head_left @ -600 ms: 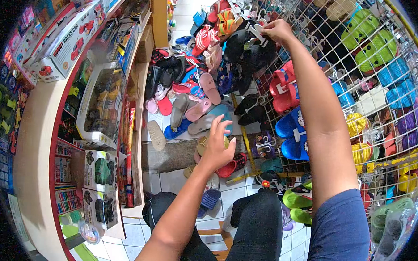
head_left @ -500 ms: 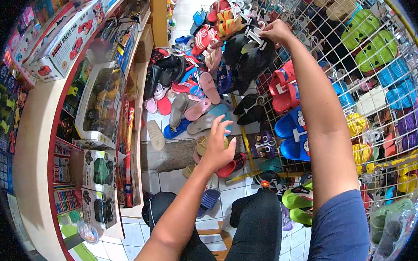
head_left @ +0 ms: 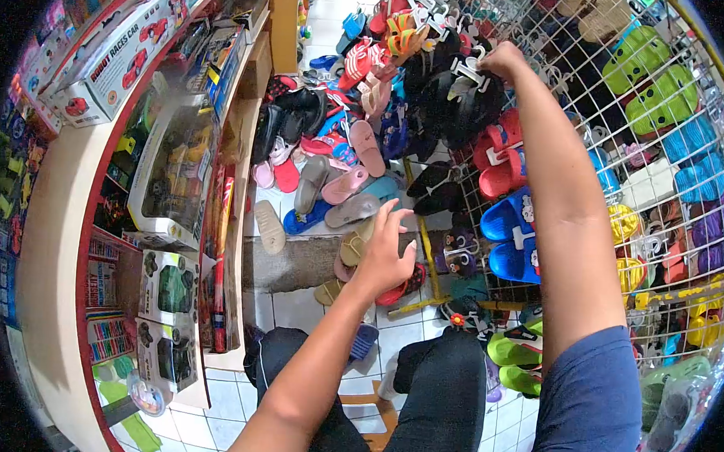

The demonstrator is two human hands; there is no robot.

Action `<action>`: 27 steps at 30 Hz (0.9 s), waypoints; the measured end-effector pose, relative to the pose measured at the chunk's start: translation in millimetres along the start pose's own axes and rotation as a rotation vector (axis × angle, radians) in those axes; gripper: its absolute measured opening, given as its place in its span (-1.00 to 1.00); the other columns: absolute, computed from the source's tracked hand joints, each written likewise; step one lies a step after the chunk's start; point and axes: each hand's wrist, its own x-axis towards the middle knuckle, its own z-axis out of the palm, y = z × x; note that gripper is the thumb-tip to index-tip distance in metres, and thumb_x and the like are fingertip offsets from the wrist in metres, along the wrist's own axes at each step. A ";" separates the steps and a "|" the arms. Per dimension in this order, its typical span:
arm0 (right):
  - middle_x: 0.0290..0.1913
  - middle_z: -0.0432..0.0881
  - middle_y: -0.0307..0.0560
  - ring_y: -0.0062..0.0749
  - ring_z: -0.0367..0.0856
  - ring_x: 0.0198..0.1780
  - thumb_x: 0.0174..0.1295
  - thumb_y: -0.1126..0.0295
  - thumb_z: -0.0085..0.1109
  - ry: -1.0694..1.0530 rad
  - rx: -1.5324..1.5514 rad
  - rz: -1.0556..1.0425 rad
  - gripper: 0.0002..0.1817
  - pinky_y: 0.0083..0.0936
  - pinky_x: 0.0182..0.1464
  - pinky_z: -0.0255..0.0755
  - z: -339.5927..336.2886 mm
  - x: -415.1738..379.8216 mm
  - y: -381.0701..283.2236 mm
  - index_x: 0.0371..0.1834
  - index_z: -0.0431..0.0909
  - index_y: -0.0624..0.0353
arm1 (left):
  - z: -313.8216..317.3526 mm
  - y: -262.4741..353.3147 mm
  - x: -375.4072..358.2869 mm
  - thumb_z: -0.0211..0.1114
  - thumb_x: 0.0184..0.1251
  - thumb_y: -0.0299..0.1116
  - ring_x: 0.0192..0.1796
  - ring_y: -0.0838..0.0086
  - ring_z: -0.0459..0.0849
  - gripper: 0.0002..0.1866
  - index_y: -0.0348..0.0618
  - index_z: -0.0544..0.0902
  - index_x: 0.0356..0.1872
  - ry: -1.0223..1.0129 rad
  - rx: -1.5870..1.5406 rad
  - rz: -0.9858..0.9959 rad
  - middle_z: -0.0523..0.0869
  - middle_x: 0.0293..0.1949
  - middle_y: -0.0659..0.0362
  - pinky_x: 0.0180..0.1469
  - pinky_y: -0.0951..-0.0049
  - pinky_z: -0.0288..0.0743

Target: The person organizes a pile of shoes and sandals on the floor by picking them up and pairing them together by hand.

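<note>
My right hand [head_left: 506, 63] is raised at the top, its fingers closed on a white plastic hanger [head_left: 472, 70] beside the wire rack. Black sandals [head_left: 458, 104] hang below that hanger. My left hand [head_left: 387, 252] is held in mid-air over the floor, fingers spread and curved, with nothing in it. Beneath and beyond it lie loose slippers, among them a pink one [head_left: 366, 148], a grey one [head_left: 311, 185] and a beige one [head_left: 269, 227]. Blue slippers [head_left: 513, 238] and red ones [head_left: 500, 160] hang on the rack near my right forearm.
On the right stands a wire grid rack [head_left: 596, 132] with green clogs [head_left: 662, 98] and many other shoes. Shelves with boxed toys [head_left: 125, 58] line the left side. A yellow bar [head_left: 423, 307] lies low by the rack. My knees are at the bottom.
My right hand has shifted slightly to the right with the hanger and the black sandals. My left hand stays nearly in place, still spread.
</note>
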 end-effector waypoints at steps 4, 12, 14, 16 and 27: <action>0.10 0.55 0.36 0.18 0.62 0.01 -0.04 0.03 0.50 -0.254 0.259 0.075 -0.23 0.08 -0.10 0.59 -8.4 1.2 10.9 0.16 0.49 0.33 | -0.2 -3.1 -1.0 0.21 0.11 -0.54 -0.04 0.23 0.64 -0.50 -0.20 0.40 0.15 -0.002 -0.001 0.002 0.27 0.31 -0.11 0.08 0.27 0.50; -0.27 0.69 -0.14 -0.33 0.56 -0.48 -0.06 0.11 0.50 -0.167 0.245 0.099 -0.62 -0.18 -0.42 0.55 7.7 16.9 23.9 -0.21 0.75 0.05 | -4.3 -1.3 -0.6 0.21 0.12 -0.54 -0.02 0.21 0.64 -0.50 -0.19 0.39 0.15 -0.008 0.021 -0.022 0.28 0.30 -0.10 0.08 0.25 0.50; -0.30 0.70 -0.15 -0.36 0.56 -0.51 -0.05 0.09 0.49 -0.163 0.230 -0.025 -0.62 -0.21 -0.45 0.56 5.8 13.8 28.9 -0.20 0.76 0.04 | -3.6 -2.2 -1.0 0.20 0.12 -0.54 -0.02 0.21 0.64 -0.50 -0.19 0.39 0.15 -0.013 0.023 -0.016 0.27 0.31 -0.10 0.08 0.25 0.50; -0.23 0.76 -0.10 -0.28 0.72 -0.26 -0.13 0.01 0.51 -0.192 0.148 -0.129 -0.62 -0.20 -0.05 0.59 -4.7 6.4 26.4 -0.28 0.79 -0.05 | -3.5 -2.4 -2.0 0.20 0.12 -0.54 -0.01 0.21 0.64 -0.50 -0.19 0.39 0.15 -0.015 0.021 -0.016 0.27 0.31 -0.10 0.08 0.26 0.50; -0.25 0.73 -0.08 -0.29 0.70 -0.34 -0.02 0.07 0.44 -0.154 0.078 -0.132 -0.56 -0.24 -0.38 0.64 8.4 7.5 31.6 -0.18 0.72 0.16 | -0.4 -2.5 -2.4 0.20 0.12 -0.54 -0.03 0.21 0.64 -0.49 -0.20 0.38 0.17 -0.036 0.034 -0.025 0.25 0.31 -0.11 0.08 0.27 0.50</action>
